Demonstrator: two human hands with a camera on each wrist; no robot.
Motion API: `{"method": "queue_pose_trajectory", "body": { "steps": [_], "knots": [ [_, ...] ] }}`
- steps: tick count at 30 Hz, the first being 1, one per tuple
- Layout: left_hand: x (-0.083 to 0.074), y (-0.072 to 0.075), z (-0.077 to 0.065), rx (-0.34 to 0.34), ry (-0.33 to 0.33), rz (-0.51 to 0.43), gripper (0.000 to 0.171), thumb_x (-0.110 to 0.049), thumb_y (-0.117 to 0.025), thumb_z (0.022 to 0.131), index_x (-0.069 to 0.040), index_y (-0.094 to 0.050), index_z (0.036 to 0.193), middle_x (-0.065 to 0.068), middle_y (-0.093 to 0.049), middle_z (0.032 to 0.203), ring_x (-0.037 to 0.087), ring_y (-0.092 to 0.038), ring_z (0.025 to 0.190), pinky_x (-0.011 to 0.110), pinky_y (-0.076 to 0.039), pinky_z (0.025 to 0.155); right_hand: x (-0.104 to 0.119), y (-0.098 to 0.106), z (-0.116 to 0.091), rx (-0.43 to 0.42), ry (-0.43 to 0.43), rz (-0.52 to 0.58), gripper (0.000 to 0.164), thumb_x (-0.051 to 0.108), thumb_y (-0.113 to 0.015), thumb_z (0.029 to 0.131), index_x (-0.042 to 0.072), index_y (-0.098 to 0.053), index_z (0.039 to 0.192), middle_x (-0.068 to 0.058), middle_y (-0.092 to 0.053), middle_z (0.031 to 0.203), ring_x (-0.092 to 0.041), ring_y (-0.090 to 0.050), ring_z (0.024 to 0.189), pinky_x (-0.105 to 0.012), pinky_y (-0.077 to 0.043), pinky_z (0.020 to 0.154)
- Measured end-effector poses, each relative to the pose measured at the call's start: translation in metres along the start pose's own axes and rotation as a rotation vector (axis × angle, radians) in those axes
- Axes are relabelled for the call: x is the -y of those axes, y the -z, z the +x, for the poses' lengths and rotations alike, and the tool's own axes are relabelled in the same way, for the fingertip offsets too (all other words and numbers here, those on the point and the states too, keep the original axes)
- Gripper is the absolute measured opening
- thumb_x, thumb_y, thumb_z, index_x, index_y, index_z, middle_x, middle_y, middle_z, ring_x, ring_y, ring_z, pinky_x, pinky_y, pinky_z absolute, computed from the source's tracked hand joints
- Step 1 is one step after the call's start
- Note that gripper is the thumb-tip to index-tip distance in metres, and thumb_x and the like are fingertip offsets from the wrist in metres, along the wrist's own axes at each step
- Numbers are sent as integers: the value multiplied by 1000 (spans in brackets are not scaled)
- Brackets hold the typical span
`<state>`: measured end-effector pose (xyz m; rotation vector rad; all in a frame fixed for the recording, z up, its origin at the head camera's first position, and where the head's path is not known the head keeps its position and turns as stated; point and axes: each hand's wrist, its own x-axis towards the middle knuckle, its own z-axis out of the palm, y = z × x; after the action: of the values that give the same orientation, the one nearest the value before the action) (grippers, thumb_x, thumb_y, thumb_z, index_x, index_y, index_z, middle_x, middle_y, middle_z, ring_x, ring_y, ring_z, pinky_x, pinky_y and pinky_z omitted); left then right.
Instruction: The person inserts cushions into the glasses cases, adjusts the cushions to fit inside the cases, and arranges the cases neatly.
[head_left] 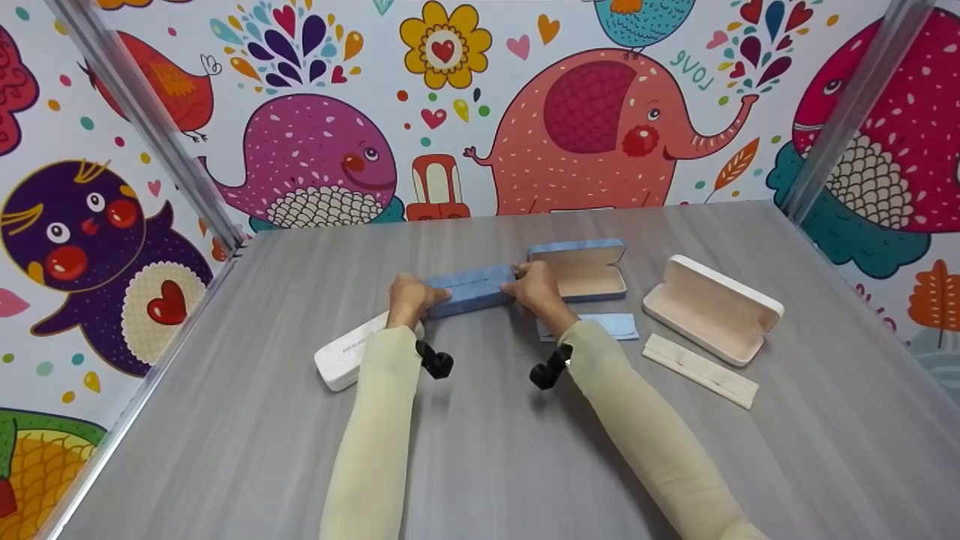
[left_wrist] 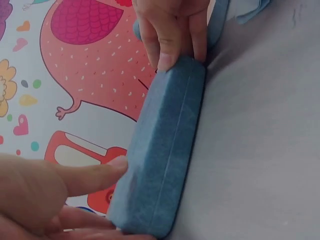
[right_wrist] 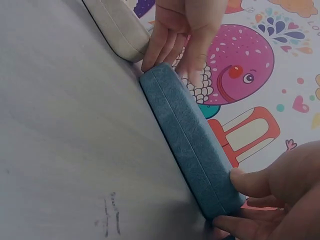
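Observation:
A closed blue glasses case [head_left: 471, 289] lies on the table between my two hands. At its left end my left hand [head_left: 409, 298] grips it, the thumb [left_wrist: 100, 175] on the top edge and the fingers around the end. My right hand [head_left: 541, 294] holds the opposite end, its thumb [right_wrist: 252, 182] pressed on the top and the fingers lower down at the end face. Just left of the blue case, partly behind my left wrist, is a closed white glasses case [head_left: 349, 356]. Behind my right hand stands an open blue case [head_left: 589, 276] with a beige lining.
An open white glasses case [head_left: 705, 315] rests at the right. In front of it lies a folded cream cloth [head_left: 701, 371]. A light blue cloth [head_left: 611, 326] is partly covered by my right wrist. Patterned walls border the grey table [head_left: 487, 450].

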<state>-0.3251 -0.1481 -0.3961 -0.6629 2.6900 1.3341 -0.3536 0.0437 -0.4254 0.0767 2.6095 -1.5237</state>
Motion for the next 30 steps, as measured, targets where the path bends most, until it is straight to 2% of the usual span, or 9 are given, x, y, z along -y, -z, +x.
{"method": "queue_pose_trajectory", "body": {
  "steps": [3,6,10,15,21,23,26,28,30],
  "knots": [
    [-3,0,-4,14,-11,23,33,-24,-71,79,0,-61,99,8,-57,84,22,-57,73,31,-49,60,2,-1,-3,-1,31,-32,51,20,-67,83,8,-51,130,-8,-51,134,-12,-56,97,-30,-50,80],
    [-6,2,-7,26,-34,66,28,-28,-63,85,-2,-61,93,6,-52,78,21,-57,70,28,-47,53,6,0,-6,1,70,-49,51,28,-63,86,5,-50,130,-8,-51,134,-15,-50,118,-35,-44,96],
    [-8,6,-15,2,-80,97,38,-32,-55,89,2,-61,105,14,-61,99,24,-59,87,30,-50,66,12,7,-13,18,75,-20,52,39,-58,88,8,-52,129,-8,-54,131,-20,-49,121,-39,-43,98],
    [-10,12,-25,9,-88,44,59,-40,-50,91,1,-43,132,18,-50,131,26,-57,100,34,-52,73,19,24,-24,69,36,38,53,50,-57,85,12,-58,121,-6,-58,120,-20,-53,111,-40,-46,92],
    [-11,9,-36,54,-108,-36,62,-44,-45,93,-7,-31,141,15,-42,139,24,-52,113,32,-51,81,23,50,-39,108,34,122,54,52,-57,85,13,-56,122,-7,-55,123,-21,-51,111,-39,-46,92],
    [-10,6,-39,53,-140,-52,60,-43,-45,93,-7,-34,140,16,-48,133,24,-55,109,33,-52,80,22,58,-44,106,42,115,54,53,-57,84,13,-56,122,-7,-56,121,-21,-52,111,-38,-46,91],
    [-11,1,-45,37,-198,-64,54,-42,-46,93,-8,-42,135,15,-60,114,23,-64,88,29,-53,69,19,70,-50,102,66,108,51,51,-57,84,14,-58,119,-7,-58,120,-22,-53,112,-39,-45,90],
    [-12,-2,-48,29,-233,-76,50,-42,-48,93,-9,-48,130,14,-64,102,21,-65,72,27,-52,61,16,77,-54,101,90,101,48,50,-58,85,14,-60,117,-6,-58,120,-22,-53,112,-40,-45,93],
    [-14,-5,-52,30,-253,-94,45,-42,-50,92,-11,-53,125,14,-65,94,18,-63,66,25,-51,57,12,84,-57,99,110,98,45,47,-58,86,14,-61,116,-6,-58,121,-23,-54,113,-43,-44,95]
  ]
}}
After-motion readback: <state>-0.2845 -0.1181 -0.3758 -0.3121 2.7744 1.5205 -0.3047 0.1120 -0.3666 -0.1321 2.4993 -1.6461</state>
